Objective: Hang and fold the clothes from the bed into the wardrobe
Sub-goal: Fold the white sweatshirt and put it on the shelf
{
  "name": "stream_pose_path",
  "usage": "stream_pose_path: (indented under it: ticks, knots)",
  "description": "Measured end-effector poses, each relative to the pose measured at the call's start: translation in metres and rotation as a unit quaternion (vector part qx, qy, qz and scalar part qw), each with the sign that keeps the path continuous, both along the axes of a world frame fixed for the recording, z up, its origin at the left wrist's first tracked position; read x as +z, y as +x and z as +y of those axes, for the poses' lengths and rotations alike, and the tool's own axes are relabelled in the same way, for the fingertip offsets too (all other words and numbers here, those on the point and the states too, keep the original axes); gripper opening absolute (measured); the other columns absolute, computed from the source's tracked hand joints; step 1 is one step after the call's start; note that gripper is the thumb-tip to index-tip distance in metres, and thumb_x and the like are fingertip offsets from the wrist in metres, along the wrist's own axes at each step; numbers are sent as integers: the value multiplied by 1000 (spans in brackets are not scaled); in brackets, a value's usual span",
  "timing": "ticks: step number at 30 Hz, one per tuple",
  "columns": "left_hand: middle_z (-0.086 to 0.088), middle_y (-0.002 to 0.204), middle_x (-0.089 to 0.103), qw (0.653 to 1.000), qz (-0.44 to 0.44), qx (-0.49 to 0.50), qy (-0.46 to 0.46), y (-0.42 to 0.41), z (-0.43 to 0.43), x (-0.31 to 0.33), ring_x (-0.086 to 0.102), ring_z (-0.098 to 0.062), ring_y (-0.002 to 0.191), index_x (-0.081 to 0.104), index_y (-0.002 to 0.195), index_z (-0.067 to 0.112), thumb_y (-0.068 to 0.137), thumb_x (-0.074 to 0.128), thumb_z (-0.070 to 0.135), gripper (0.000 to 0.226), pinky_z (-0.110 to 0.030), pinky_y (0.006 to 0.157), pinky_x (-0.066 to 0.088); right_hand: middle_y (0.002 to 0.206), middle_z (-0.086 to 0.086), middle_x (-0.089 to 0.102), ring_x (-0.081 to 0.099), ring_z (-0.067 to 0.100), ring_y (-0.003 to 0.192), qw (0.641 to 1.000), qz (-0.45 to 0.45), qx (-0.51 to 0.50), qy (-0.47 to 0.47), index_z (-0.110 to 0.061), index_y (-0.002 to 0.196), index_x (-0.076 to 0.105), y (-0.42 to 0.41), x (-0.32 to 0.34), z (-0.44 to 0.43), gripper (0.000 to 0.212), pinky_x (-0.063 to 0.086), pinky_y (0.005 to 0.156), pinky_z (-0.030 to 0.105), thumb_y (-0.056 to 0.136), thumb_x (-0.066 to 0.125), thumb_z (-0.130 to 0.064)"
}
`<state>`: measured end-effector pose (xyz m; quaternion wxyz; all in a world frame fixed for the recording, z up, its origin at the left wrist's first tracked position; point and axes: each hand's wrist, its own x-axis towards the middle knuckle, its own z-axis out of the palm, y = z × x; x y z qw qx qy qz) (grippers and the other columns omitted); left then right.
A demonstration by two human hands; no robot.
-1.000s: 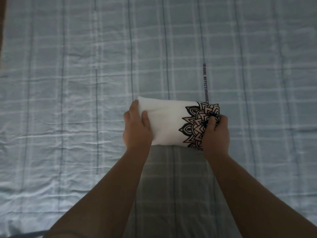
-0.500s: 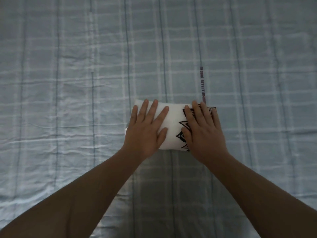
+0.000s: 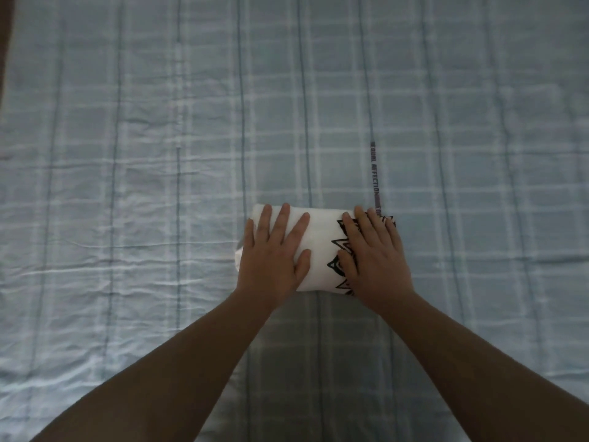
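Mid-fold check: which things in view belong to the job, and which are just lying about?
Part of the job:
- folded white garment with black print
- left hand, pressing flat on it
- right hand, pressing flat on its printed end

Just there:
- blue plaid bedsheet under the garment
- lettered strip on the sheet

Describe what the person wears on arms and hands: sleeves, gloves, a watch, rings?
Nothing shows. The left hand and right hand are bare: no gloves, rings or watch. The left forearm and right forearm are uncovered down to the picture's edge; no sleeve is in view.
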<state>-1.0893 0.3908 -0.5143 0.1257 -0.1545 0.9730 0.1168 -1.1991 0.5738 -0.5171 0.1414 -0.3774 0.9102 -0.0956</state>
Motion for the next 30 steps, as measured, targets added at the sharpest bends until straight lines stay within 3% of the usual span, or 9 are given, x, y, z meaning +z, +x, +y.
stream_pose_path:
  ticks: [3, 6, 10, 13, 18, 20, 23, 26, 30]
  knots:
    - [-5, 165, 20, 990, 117, 41, 66, 6, -11, 6, 10, -26, 153, 25, 156, 26, 100, 33, 46, 60, -54, 122, 11, 158, 0, 33, 21, 19, 150, 980, -41, -71, -183, -19, 147, 42, -3, 10, 13, 52, 13, 123, 41, 98, 42, -34]
    - [-13, 155, 35, 940, 195, 263, 99, 13, -25, 13, 26, -29, 147, 34, 151, 16, 98, 47, 42, 61, -40, 120, 17, 142, -15, 42, 36, 2, 136, 917, -79, -275, -280, -29, 138, 44, 2, 16, 25, 46, 27, 115, 29, 94, 49, -41]
    - [-24, 137, 48, 829, -12, 511, 226, 18, -26, 11, 48, -40, 126, 42, 141, 5, 85, 56, 67, 84, -44, 108, 38, 128, 6, 59, 60, 16, 104, 821, -262, -481, -162, -16, 133, 48, 9, 11, 25, 64, 52, 83, 34, 91, 47, -65]
    - [-21, 135, 46, 814, -67, 511, 267, 13, -21, 8, 51, -40, 120, 44, 139, 11, 74, 53, 82, 98, -42, 97, 44, 103, 5, 60, 53, 10, 76, 844, -270, -452, -98, -15, 122, 54, 4, 10, 19, 72, 39, 60, 25, 86, 41, -75]
    - [-19, 136, 54, 776, -35, 532, 338, 3, -33, -4, 57, -37, 119, 45, 137, 0, 60, 71, 79, 114, -48, 98, 51, 112, 14, 66, 64, 32, 100, 812, -327, -478, -73, -6, 121, 57, -11, 7, 11, 77, 54, 91, 46, 83, 52, -73]
    - [-19, 136, 57, 772, -28, 524, 359, 5, -38, -6, 58, -35, 120, 48, 138, -2, 54, 73, 80, 119, -45, 100, 50, 111, 15, 67, 66, 33, 100, 780, -365, -496, -109, -6, 118, 60, -14, 10, 13, 75, 56, 90, 49, 79, 61, -69]
    - [-13, 123, 67, 700, -20, 536, 472, 18, -41, -5, 67, -30, 107, 58, 132, -1, 37, 77, 78, 125, -45, 93, 56, 102, 11, 72, 71, 28, 89, 746, -407, -505, -148, -11, 108, 64, -8, 16, 19, 73, 60, 83, 47, 66, 67, -70]
    - [-9, 112, 74, 623, -28, 537, 568, 43, -34, -3, 73, -25, 96, 62, 128, 2, 42, 88, 64, 109, -46, 85, 60, 96, 8, 75, 73, 26, 84, 715, -428, -525, -174, -15, 97, 68, 11, 19, 25, 64, 61, 80, 44, 61, 66, -69]
    - [-5, 113, 75, 598, -1, 504, 623, 77, -18, 19, 73, -24, 101, 59, 132, 7, 50, 92, 59, 102, -43, 86, 59, 100, 4, 76, 74, 24, 86, 677, -448, -535, -233, -23, 103, 68, 45, 35, 40, 40, 61, 75, 41, 82, 63, -58]
